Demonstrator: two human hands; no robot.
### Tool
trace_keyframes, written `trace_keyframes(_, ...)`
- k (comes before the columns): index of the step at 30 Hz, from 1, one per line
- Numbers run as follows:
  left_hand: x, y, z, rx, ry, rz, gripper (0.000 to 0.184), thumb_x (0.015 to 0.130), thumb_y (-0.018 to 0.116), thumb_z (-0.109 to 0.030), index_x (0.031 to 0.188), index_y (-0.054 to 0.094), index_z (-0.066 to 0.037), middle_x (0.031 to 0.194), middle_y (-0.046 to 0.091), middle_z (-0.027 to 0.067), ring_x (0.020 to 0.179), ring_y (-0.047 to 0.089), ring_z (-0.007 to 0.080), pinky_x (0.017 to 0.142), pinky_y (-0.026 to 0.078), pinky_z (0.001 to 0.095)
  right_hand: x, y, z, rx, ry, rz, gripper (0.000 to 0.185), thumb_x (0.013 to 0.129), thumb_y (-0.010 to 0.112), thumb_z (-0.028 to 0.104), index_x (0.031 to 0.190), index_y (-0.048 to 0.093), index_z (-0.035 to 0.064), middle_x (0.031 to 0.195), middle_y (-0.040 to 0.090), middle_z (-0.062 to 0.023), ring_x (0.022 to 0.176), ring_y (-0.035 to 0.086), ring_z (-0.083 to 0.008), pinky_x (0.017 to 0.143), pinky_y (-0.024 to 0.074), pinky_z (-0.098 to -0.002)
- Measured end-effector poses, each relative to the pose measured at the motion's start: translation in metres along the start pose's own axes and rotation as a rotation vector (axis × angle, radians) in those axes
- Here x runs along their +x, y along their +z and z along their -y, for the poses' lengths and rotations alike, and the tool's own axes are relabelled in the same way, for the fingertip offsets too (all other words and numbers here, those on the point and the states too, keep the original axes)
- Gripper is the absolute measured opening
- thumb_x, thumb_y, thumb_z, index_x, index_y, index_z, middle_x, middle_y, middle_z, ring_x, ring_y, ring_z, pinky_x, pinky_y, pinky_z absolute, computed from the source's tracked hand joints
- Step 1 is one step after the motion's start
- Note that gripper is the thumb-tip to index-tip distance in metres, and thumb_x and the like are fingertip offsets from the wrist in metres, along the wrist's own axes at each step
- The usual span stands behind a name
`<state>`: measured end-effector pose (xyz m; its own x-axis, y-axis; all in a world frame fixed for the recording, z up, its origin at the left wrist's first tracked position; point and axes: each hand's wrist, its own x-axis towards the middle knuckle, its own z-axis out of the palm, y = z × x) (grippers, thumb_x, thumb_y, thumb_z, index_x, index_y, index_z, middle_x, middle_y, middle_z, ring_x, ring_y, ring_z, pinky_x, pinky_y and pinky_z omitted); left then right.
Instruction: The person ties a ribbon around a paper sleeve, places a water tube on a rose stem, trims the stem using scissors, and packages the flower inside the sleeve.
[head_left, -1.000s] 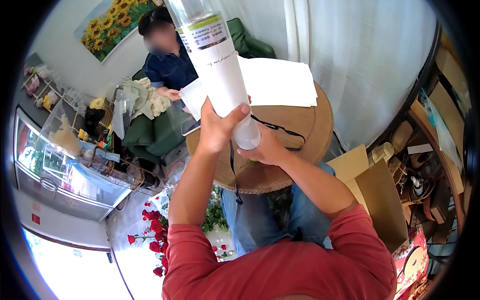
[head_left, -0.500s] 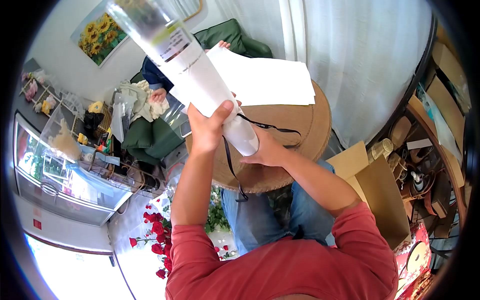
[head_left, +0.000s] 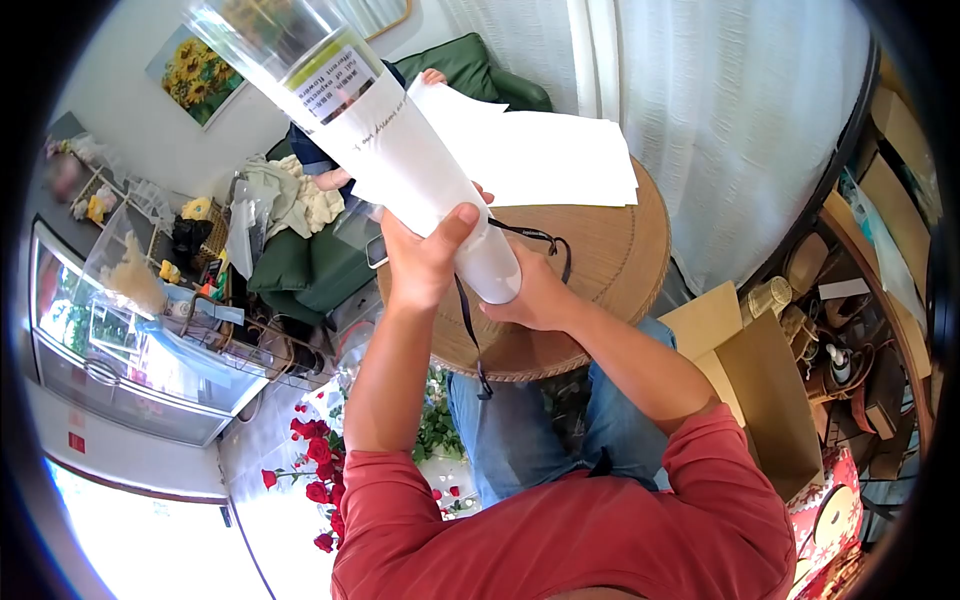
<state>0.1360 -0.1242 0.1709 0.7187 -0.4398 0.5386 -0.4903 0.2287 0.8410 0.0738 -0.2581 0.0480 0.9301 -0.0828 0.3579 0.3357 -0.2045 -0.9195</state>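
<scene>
The table [head_left: 615, 240] bears white sheets [head_left: 560, 160] behind the tube [head_left: 385, 145].

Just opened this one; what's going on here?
A person holds a long white tube with a clear upper end, tilted by the round table: the left hand around it, the right hand at its lower end. A black strap loops beside the hands. Another person's hand is by the white sheets.

The sleeve [head_left: 400, 150] looks like smooth, glossy plastic — the sheets [head_left: 560, 160] like matt paper, the tabletop [head_left: 615, 240] like wood.
</scene>
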Motion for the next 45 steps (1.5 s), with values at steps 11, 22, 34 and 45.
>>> trace_keyframes(11,-0.009,0.014,0.021,-0.008,-0.015,0.004,0.053,0.082,0.080,-0.035,0.110,0.065,0.007,0.097,0.072,0.0162,0.092,0.073,0.0267,0.082,0.057,0.0393,-0.006,-0.004,-0.025,0.062,0.048,0.051,0.086,0.074,0.087,0.012,0.149,0.046,0.0055,0.136,0.063,-0.0167,0.129,0.061,-0.0304,0.108,0.0483,-0.0421)
trace_keyframes(22,-0.007,0.015,0.032,0.047,-0.048,0.061,0.051,0.080,0.084,-0.019,0.119,0.060,0.004,0.100,0.071,0.0110,0.094,0.072,0.0245,0.084,0.057,0.0375,-0.008,0.003,-0.015,0.013,0.100,0.023,0.070,0.074,0.088,0.014,0.135,0.054,0.0063,0.122,0.069,-0.0131,0.116,0.067,-0.0284,0.100,0.0520,-0.0414)
trace_keyframes(34,0.008,0.042,-0.022,1.102,0.175,0.339,0.066,0.072,0.086,-0.024,0.126,0.058,-0.001,0.102,0.073,0.0233,0.096,0.074,0.0409,0.085,0.058,0.0451,0.012,0.084,-0.023,0.463,-0.093,0.019,0.044,0.086,0.082,0.020,0.121,0.068,-0.0025,0.108,0.075,-0.0226,0.106,0.073,-0.0268,0.092,0.0559,-0.0387)
trace_keyframes(45,0.040,0.036,-0.050,1.706,0.544,0.935,0.061,0.070,0.086,-0.027,0.117,0.055,-0.004,0.094,0.066,0.0136,0.074,0.071,0.0336,0.062,0.057,0.0450,-0.027,-0.081,0.082,-0.918,-0.402,-0.485,0.094,0.066,0.095,0.027,0.145,0.050,0.0024,0.133,0.060,-0.0207,0.129,0.056,-0.0371,0.109,0.0421,-0.0487)
